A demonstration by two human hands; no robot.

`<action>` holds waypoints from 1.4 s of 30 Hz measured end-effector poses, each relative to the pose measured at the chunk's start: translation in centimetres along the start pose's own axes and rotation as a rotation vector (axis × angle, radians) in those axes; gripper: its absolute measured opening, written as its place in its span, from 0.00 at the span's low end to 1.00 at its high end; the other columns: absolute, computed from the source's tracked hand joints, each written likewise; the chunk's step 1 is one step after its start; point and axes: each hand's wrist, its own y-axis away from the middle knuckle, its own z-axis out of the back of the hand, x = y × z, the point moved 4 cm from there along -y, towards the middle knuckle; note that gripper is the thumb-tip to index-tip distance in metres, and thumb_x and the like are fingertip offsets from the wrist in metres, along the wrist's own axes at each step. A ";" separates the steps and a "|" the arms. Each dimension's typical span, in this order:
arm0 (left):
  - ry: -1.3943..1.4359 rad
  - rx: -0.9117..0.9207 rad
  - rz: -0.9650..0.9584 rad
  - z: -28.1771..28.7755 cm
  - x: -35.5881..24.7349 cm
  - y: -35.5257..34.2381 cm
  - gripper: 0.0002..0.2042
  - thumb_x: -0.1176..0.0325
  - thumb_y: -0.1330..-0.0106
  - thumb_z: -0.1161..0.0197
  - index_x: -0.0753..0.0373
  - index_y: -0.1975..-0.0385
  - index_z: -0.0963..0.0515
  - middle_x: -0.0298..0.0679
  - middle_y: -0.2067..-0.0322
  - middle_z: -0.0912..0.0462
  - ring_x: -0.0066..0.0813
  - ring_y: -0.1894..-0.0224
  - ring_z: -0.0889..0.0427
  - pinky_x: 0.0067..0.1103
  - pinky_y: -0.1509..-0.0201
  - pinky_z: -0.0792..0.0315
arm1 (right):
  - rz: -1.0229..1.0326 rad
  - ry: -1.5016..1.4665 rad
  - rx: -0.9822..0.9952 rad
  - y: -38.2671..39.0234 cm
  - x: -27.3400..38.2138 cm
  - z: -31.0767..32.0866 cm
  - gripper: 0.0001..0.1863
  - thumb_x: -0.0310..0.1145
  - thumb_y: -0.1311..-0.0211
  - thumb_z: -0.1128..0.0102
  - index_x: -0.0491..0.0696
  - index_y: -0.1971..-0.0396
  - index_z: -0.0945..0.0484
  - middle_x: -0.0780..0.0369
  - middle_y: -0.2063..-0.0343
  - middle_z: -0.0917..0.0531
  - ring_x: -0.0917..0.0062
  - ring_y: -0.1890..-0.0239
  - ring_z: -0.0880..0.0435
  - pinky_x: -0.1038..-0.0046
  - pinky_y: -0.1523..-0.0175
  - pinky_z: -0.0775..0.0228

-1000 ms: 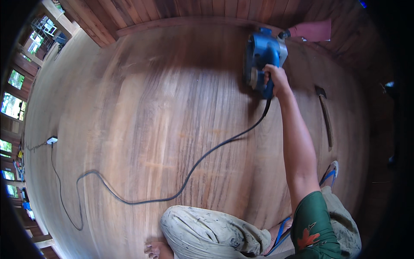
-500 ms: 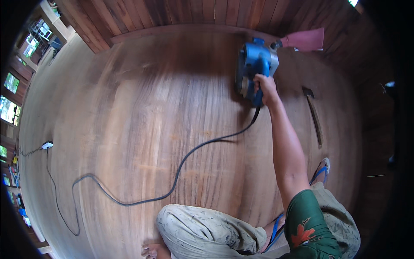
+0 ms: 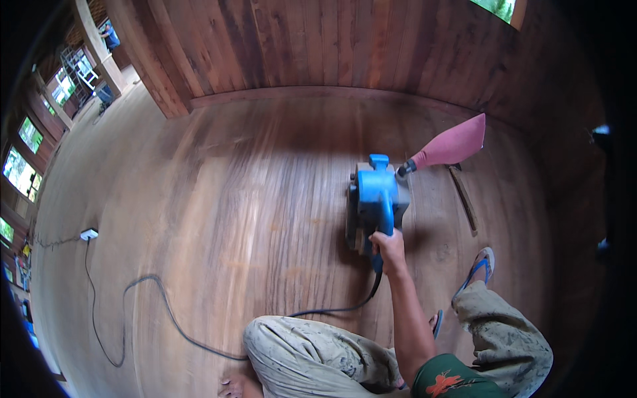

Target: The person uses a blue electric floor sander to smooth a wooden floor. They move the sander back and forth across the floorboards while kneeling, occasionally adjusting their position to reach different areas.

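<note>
My right hand [image 3: 390, 251] is closed around the rear handle of a blue belt sander [image 3: 379, 189], which stands on the plank floor [image 3: 199, 199] ahead of me. A pink dust bag [image 3: 451, 142] sticks out from the sander's far right side. From its rear runs a black power cord [image 3: 338, 310], partly hidden behind my left knee. My left hand [image 3: 233, 386] rests on the boards beside that knee at the lower edge, partly cut off, its fingers apart and holding nothing.
Wooden-handled tool with a dark head [image 3: 464, 199] lies right of the sander. A white socket block [image 3: 88, 234] joins the cord at left. Plank walls [image 3: 298, 46] rise ahead and to the right. Far left stand a ladder [image 3: 79, 69] and a person [image 3: 109, 36]. My sandaled foot [image 3: 481, 265] is at right.
My right hand has drawn the sander back toward me, away from the far wall. The view has tilted up, showing more wall. My left hand remains on the floor.
</note>
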 end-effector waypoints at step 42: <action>0.026 -0.058 -0.142 5.0 -24.0 -1.5 0.41 0.29 0.27 0.65 0.47 0.20 0.47 0.41 0.19 0.51 0.42 0.18 0.53 0.53 0.22 0.57 | 0.058 -0.028 0.032 -16.4 4.4 -2.5 0.11 0.32 0.47 0.33 0.49 0.84 0.24 0.66 0.86 0.25 0.79 0.84 0.28 0.72 0.76 0.38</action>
